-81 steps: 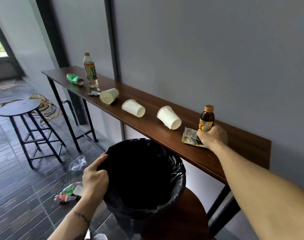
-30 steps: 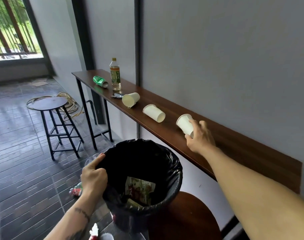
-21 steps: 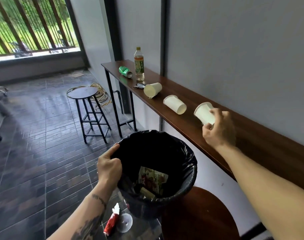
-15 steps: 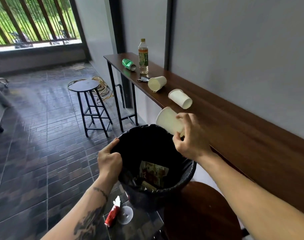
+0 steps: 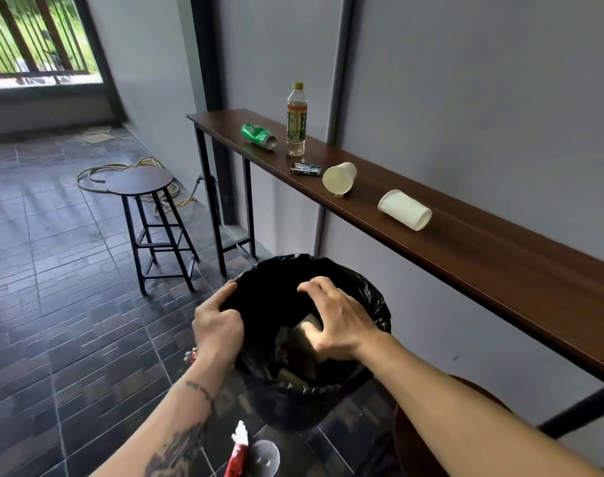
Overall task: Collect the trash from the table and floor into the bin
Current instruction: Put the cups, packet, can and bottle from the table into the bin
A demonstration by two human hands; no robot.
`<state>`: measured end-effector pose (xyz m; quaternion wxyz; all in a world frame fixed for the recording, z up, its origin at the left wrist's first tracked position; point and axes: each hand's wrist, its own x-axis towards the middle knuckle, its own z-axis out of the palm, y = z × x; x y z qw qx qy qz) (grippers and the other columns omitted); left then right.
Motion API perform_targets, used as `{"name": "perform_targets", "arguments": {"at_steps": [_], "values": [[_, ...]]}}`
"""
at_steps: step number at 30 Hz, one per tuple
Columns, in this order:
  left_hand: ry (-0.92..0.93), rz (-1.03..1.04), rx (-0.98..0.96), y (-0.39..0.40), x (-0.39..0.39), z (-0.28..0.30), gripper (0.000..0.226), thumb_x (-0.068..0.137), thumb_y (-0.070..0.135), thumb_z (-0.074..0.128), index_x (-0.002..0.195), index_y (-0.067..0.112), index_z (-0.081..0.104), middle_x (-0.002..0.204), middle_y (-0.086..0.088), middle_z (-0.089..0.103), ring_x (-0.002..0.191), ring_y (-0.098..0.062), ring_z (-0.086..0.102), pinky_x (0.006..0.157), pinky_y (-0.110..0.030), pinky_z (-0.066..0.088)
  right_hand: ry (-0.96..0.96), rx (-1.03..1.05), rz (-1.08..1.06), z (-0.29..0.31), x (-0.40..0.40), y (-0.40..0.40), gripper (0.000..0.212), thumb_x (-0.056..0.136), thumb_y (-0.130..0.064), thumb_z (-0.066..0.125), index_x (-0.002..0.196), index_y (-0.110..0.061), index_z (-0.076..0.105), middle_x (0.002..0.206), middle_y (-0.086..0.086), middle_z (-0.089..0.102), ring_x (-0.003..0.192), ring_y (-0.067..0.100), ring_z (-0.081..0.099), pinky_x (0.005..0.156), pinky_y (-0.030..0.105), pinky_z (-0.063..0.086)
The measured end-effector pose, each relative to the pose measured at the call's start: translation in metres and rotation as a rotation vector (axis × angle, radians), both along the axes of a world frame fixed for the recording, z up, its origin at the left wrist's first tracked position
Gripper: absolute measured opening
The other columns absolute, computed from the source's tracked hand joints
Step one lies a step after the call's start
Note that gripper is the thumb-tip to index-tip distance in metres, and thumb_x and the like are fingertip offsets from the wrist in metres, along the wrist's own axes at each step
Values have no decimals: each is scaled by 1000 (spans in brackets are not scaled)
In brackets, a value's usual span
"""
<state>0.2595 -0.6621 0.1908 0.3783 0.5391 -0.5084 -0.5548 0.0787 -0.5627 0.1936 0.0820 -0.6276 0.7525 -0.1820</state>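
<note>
My left hand (image 5: 218, 330) grips the near-left rim of the black-lined bin (image 5: 373, 297). Over the bin's mouth hovers my right hand (image 5: 338, 321), fingers spread and holding nothing; a pale cup shape shows just below its thumb inside the bin. On the long brown table (image 5: 483, 256) lie two white paper cups on their sides (image 5: 404, 210) (image 5: 340, 178), a small dark packet (image 5: 305, 169), a crushed green can (image 5: 258, 136) and an upright tea bottle (image 5: 296, 120). On the floor below the bin lie a red-and-white wrapper (image 5: 238, 452) and a clear plastic lid (image 5: 264, 457).
A round black stool (image 5: 140, 182) stands on the dark tiled floor to the left, with a coiled hose (image 5: 97, 172) behind it. A round brown stool seat (image 5: 417, 428) sits under my right arm. A grey wall backs the table.
My right hand carried the nearest paper cup from the table to the bin and let it go; the hand is now empty above the opening. My left hand kept its hold on the rim.
</note>
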Motion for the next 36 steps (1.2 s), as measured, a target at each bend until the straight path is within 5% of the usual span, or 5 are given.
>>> {"name": "perform_targets", "arguments": {"at_steps": [12,21,29,32,36], "values": [[-87,-48,-23,-71,16,11,67,78,-10,43,127,27,70,91,10,72,57,-19,55,34,-18,40,158,-217,-379,71,-84,-28,58,79,-35,60,133,-22,44,134,5,45,118,28,48,100,40,42],[-50,-76,-9,-97,-35,-4,73,71,-10,43,123,33,71,94,10,75,62,-23,58,43,-22,46,219,-136,-647,75,-186,-32,61,77,-37,60,133,-30,38,128,3,44,114,33,50,93,45,47],[48,-24,9,-121,-78,-11,77,62,-10,39,116,32,75,107,6,78,91,-22,76,87,-46,61,78,-396,-560,50,-228,-64,50,78,-24,66,126,-21,50,115,10,53,95,29,56,73,34,48],[80,17,22,-132,-84,-16,76,59,-5,40,116,30,76,107,7,78,95,-19,76,92,-45,59,-19,-598,-434,54,-202,-82,52,74,-23,65,123,-19,52,112,7,52,95,24,54,78,33,48],[101,50,21,-141,-86,-15,74,65,-10,41,121,24,74,109,4,77,89,-20,77,86,-44,62,-134,-477,-167,50,-143,-112,56,74,-22,70,127,-22,50,118,1,49,99,17,54,85,31,47]]}}
